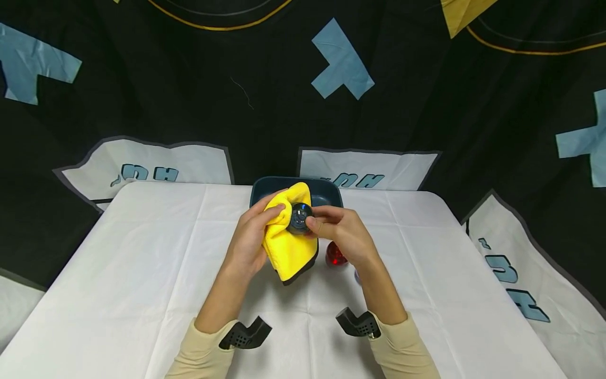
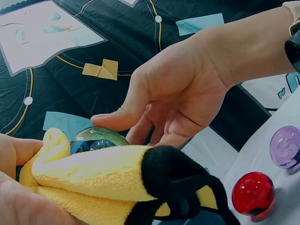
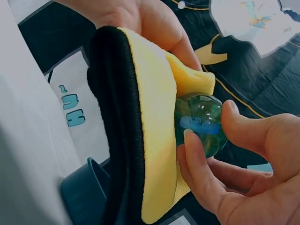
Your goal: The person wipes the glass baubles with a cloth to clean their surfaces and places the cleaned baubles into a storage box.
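My left hand (image 1: 249, 237) grips a yellow cloth with a black edge (image 1: 289, 252), folded and hanging down below the fingers. Against the cloth sits a clear dark glass-like ball (image 3: 200, 123), greenish with a blue shape showing in it. The thumb and fingers of my right hand (image 1: 344, 231) pinch the ball from its right side. In the left wrist view the cloth's fold covers the lower part of the ball (image 2: 96, 138). Both hands are held up over the table, in front of a dark blue bin (image 1: 333, 193).
A red ball (image 1: 335, 256) lies on the white-covered table (image 1: 189, 295), below my right hand. Close by is a purple see-through ball (image 2: 286, 146), mostly hidden by my right wrist in the head view. Behind the table hangs a black printed cloth (image 1: 189, 89).
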`<state>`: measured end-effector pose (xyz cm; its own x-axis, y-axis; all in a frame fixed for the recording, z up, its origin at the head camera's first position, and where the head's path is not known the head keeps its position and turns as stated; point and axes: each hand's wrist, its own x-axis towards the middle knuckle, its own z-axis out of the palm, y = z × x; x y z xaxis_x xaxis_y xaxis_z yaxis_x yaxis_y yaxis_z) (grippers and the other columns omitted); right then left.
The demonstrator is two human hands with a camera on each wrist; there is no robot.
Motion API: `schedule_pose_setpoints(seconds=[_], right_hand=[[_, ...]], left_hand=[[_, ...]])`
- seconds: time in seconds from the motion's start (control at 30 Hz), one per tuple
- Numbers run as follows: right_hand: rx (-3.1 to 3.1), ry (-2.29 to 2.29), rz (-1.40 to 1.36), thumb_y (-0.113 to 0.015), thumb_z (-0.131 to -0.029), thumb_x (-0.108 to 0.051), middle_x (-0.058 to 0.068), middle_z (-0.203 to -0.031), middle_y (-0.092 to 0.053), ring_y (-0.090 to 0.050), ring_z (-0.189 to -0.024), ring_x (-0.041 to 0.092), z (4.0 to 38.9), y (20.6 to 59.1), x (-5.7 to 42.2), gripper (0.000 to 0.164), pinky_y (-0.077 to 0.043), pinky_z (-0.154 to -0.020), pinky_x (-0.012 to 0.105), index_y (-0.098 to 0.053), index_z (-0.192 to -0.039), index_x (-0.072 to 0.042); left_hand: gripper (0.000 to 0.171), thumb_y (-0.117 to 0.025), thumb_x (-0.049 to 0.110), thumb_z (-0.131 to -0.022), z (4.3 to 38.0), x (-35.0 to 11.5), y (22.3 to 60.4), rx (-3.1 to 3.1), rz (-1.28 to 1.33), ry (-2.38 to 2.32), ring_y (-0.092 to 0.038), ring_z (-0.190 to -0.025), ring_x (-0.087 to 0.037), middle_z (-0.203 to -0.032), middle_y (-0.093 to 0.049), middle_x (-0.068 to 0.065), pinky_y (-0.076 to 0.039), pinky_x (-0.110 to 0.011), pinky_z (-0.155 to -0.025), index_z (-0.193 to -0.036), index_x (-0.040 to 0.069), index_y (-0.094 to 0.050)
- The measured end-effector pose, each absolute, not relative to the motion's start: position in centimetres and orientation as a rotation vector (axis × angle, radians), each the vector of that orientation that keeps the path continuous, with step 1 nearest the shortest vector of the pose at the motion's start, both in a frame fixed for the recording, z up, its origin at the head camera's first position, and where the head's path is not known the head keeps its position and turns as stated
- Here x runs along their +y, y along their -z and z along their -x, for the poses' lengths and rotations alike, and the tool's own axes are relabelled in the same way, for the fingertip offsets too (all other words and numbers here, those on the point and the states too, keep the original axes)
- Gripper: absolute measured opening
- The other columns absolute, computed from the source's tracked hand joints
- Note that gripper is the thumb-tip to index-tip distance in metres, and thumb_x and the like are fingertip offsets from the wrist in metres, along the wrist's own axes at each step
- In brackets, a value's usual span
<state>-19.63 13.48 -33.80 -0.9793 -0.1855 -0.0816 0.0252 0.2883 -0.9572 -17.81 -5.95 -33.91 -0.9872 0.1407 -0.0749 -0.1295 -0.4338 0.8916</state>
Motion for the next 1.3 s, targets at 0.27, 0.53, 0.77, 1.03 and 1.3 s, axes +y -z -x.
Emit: schedule_pose_setpoints(seconds=[0.27,0.53,0.77,1.03,1.3], right_hand=[[2.355,1.833,0.169,-0.076,-0.091,-0.03,0.007,-0.127,-0.068,-0.069,-0.111,0.022,19.52,33.63,13.26,0.048,-0.05,-0.106,0.042,-0.063,-0.135,-0.016],[2.36,1.808,0.25,-0.079,-0.087,-0.016,0.002,-0.138,-0.065,-0.06,-0.129,0.025,19.22,33.18,13.42,0.052,-0.049,-0.109,0.046,-0.064,-0.137,-0.021],[2.37,1.78,0.147,-0.078,-0.089,-0.021,0.004,-0.131,-0.069,-0.064,-0.121,0.025,19.27,33.41,13.36,0.051,-0.047,-0.109,0.047,-0.065,-0.137,-0.017],[2.398,1.69,0.049,-0.074,-0.091,-0.037,0.003,-0.125,-0.071,-0.066,-0.112,0.025,19.46,33.47,13.37,0.047,-0.045,-0.106,0.049,-0.067,-0.134,-0.019],[2.394,1.878,0.167,-0.078,-0.089,-0.028,-0.001,-0.132,-0.067,-0.066,-0.121,0.019,18.87,33.28,12.97,0.042,-0.05,-0.108,0.042,-0.068,-0.131,-0.028]], left_hand=[[0.041,-0.052,0.016,-0.104,17.87,-5.93,33.83,1.547,-0.028,-2.55,-0.05,-0.128,-0.025,-0.145,-0.044,-0.008,-0.053,-0.028,-0.101,-0.144,0.015,-0.054],[0.041,-0.052,0.017,-0.103,17.97,-6.04,33.89,1.538,0.003,-2.553,-0.049,-0.13,-0.024,-0.145,-0.044,-0.007,-0.052,-0.028,-0.103,-0.144,0.015,-0.054],[0.042,-0.051,0.017,-0.104,17.83,-6.09,33.9,1.53,0.001,-2.539,-0.05,-0.13,-0.024,-0.145,-0.043,-0.008,-0.051,-0.03,-0.105,-0.146,0.014,-0.052],[0.042,-0.051,0.017,-0.104,17.7,-5.99,33.71,1.535,-0.01,-2.542,-0.05,-0.129,-0.025,-0.145,-0.043,-0.008,-0.052,-0.029,-0.104,-0.145,0.013,-0.052],[0.042,-0.051,0.017,-0.104,17.83,-5.96,33.91,1.523,0.009,-2.561,-0.05,-0.129,-0.024,-0.145,-0.044,-0.007,-0.052,-0.028,-0.103,-0.145,0.015,-0.052]])
